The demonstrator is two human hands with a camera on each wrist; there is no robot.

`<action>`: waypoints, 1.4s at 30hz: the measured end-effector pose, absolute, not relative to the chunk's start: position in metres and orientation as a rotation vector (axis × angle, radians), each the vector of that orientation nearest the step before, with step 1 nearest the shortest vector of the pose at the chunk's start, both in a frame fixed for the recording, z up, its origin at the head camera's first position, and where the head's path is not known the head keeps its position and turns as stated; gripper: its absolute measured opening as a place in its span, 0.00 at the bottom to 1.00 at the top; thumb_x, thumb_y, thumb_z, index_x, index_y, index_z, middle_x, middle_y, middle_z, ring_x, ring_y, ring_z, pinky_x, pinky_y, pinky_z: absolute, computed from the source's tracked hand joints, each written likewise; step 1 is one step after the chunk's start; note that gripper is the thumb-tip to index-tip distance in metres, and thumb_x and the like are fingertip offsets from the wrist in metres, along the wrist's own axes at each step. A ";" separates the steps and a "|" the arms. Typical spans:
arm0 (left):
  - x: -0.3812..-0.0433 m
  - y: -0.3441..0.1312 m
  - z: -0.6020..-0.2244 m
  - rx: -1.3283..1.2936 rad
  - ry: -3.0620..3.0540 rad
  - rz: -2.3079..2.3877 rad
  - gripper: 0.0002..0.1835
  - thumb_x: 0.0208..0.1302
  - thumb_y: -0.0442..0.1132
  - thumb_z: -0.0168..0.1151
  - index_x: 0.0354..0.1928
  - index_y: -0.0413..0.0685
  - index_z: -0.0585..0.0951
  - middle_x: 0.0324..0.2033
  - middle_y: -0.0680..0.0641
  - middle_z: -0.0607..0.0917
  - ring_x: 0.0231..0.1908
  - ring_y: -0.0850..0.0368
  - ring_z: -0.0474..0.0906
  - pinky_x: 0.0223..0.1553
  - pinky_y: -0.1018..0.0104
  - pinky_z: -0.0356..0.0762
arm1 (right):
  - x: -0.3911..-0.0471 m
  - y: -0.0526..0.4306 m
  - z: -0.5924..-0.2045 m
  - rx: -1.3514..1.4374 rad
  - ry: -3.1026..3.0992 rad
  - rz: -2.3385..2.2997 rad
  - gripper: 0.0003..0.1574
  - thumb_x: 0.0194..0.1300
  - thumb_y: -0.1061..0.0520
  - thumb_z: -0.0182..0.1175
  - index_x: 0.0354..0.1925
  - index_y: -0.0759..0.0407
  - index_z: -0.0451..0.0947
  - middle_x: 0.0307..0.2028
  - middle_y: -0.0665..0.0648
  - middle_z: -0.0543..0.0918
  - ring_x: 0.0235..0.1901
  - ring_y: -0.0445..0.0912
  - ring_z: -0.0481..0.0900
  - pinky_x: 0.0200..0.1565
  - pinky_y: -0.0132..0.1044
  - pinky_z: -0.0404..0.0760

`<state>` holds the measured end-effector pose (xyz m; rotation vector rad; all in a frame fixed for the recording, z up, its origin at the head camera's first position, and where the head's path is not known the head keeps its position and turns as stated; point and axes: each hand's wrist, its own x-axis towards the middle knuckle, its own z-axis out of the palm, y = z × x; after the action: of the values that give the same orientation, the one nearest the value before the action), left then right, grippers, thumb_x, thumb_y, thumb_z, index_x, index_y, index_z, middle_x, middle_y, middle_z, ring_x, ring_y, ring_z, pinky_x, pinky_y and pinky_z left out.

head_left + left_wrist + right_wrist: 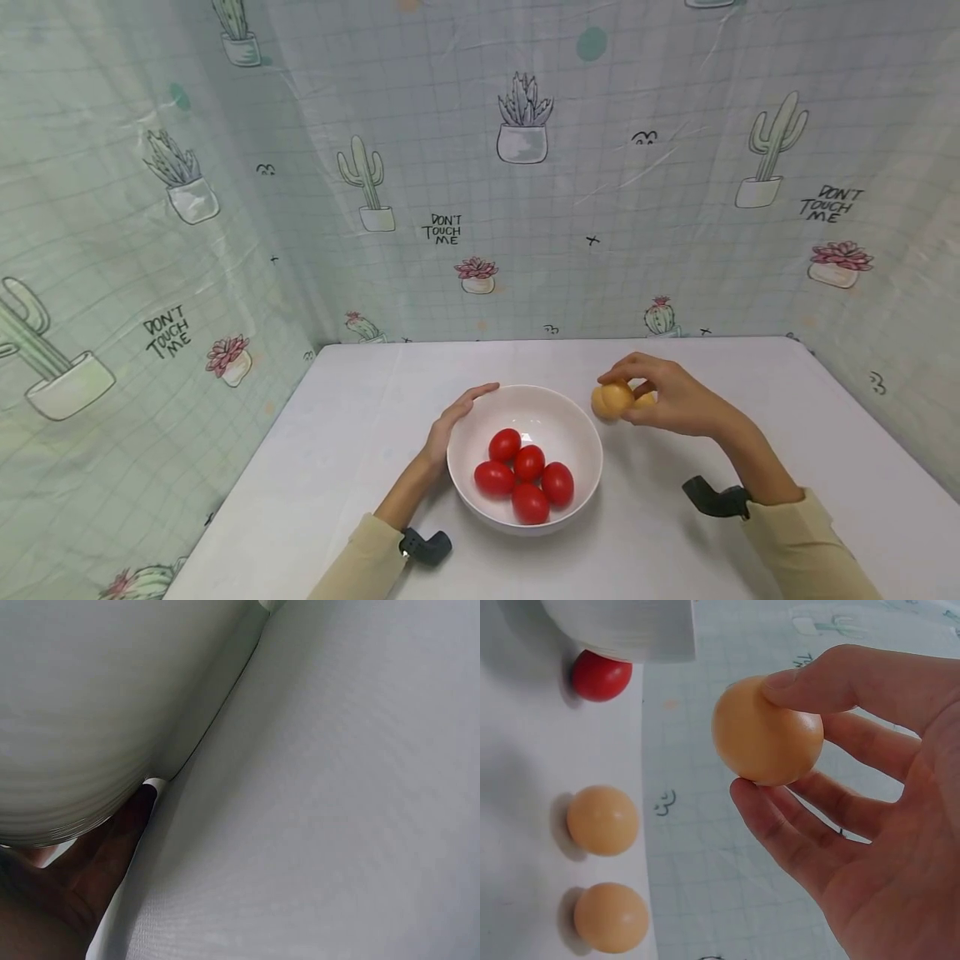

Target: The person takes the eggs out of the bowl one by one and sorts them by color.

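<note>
My right hand [667, 396] pinches a light brown egg [757, 739] between thumb and fingertips, to the right of a white bowl [585, 417]. In the right wrist view, two more brown eggs [603, 820] stand on the table below and left of the held one. My left hand [450, 425] rests along the bowl's left outer side, its fingers extended towards the far rim. Several glossy red eggs [530, 503] lie inside the bowl. In the left wrist view the fingers [112, 847] lie against the bowl's wall.
A further red egg [602, 676] sits on the table beside the bowl in the right wrist view; the bowl hides it in the head view. The white table [360, 400] meets cactus-print curtains [420, 275] at the back and sides.
</note>
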<state>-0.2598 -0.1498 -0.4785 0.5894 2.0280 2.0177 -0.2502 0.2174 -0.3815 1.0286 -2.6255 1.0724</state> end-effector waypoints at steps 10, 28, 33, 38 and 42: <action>-0.259 -0.152 -0.477 0.594 2.023 2.011 0.31 0.80 0.49 0.25 0.78 0.55 0.63 0.75 0.42 0.69 0.70 0.40 0.72 0.64 0.61 0.81 | -0.252 0.216 -0.387 0.991 -2.694 1.068 0.26 0.56 0.65 0.72 0.55 0.58 0.85 0.51 0.53 0.85 0.50 0.49 0.81 0.47 0.32 0.87; -0.258 -0.151 -0.475 0.595 2.028 2.013 0.31 0.80 0.49 0.25 0.78 0.56 0.64 0.76 0.43 0.69 0.70 0.39 0.71 0.65 0.59 0.80 | -0.255 0.217 -0.392 0.984 -2.760 1.082 0.26 0.54 0.66 0.71 0.53 0.57 0.86 0.51 0.53 0.85 0.50 0.48 0.80 0.48 0.34 0.86; -0.258 -0.151 -0.475 0.592 2.029 2.011 0.31 0.80 0.49 0.25 0.78 0.56 0.64 0.76 0.43 0.69 0.70 0.40 0.71 0.65 0.59 0.80 | -0.256 0.219 -0.394 1.013 -2.772 1.092 0.26 0.54 0.65 0.72 0.54 0.57 0.85 0.51 0.53 0.85 0.49 0.47 0.80 0.48 0.34 0.86; -0.258 -0.150 -0.475 0.586 2.027 2.014 0.31 0.80 0.49 0.25 0.78 0.56 0.64 0.76 0.43 0.69 0.70 0.41 0.72 0.64 0.61 0.80 | -0.258 0.218 -0.397 0.998 -2.802 1.090 0.26 0.53 0.64 0.72 0.53 0.56 0.85 0.51 0.52 0.85 0.50 0.48 0.80 0.47 0.33 0.86; -0.258 -0.151 -0.476 0.595 2.028 2.014 0.31 0.80 0.49 0.25 0.78 0.55 0.64 0.76 0.43 0.69 0.70 0.40 0.72 0.64 0.61 0.80 | -0.258 0.217 -0.398 0.993 -2.815 1.091 0.25 0.53 0.64 0.72 0.52 0.56 0.85 0.50 0.53 0.85 0.49 0.48 0.80 0.46 0.34 0.86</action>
<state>-0.2577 -0.1507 -0.4756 0.5948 2.0280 2.0136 -0.2585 0.2174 -0.3982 0.9928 -2.8153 1.0910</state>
